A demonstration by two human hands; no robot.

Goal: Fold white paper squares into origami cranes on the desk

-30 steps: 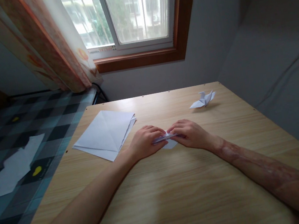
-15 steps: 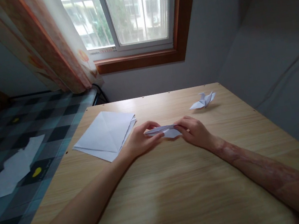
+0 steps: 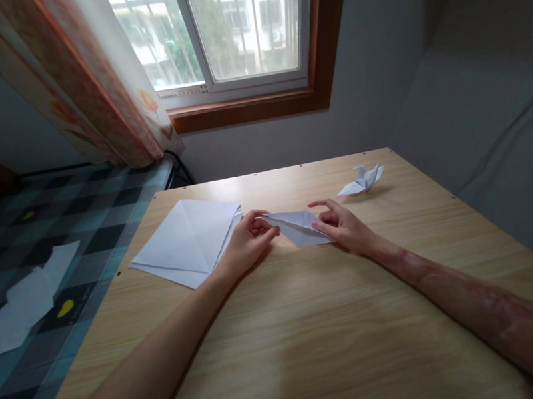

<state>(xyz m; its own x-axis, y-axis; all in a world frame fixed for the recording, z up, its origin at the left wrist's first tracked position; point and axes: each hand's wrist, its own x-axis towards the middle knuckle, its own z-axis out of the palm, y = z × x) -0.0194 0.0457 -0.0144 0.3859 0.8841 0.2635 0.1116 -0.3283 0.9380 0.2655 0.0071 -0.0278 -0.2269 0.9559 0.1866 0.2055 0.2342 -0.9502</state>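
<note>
A small folded white paper piece (image 3: 298, 227) is held just above the wooden table (image 3: 319, 339), tilted so its flat face shows. My left hand (image 3: 247, 239) pinches its left tip with curled fingers. My right hand (image 3: 338, 223) grips its right end between thumb and fingers, the index finger raised above it. Both forearms stretch across the table toward me.
A stack of creased white sheets (image 3: 186, 239) lies left of my hands. A finished folded paper bird (image 3: 362, 179) sits at the far right of the table. A checked bed (image 3: 28, 264) with paper scraps (image 3: 19, 299) is at left; window and curtain are behind.
The paper piece was pressed flat on the table under both hands; both hands have since lifted it and turned it so its face tilts up, moving slightly away from me.
</note>
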